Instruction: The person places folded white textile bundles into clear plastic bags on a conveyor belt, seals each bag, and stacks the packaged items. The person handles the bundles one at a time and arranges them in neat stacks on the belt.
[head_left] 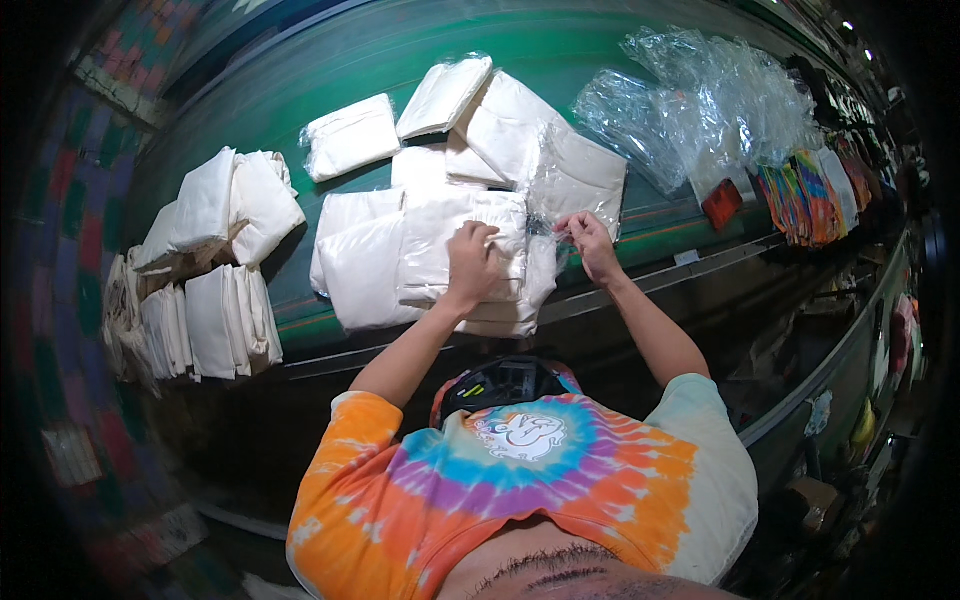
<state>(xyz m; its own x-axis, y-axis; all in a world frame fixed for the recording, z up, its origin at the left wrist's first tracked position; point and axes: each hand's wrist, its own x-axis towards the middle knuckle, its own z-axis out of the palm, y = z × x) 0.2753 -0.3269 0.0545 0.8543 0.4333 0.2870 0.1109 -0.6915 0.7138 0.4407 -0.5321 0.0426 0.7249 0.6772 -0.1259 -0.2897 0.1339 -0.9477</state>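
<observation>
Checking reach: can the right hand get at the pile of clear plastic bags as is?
Likely yes: mostly bare green surface lies between the right hand and the clear plastic bags, though that hand seems to be pinching plastic film.

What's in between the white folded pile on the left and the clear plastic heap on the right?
Plastic-wrapped white packets lie between them in the head view, with your left hand on one.

Long green worktable (560, 38); multicoloured brick-patterned floor (80, 230); small bright lights (848, 24).
</observation>
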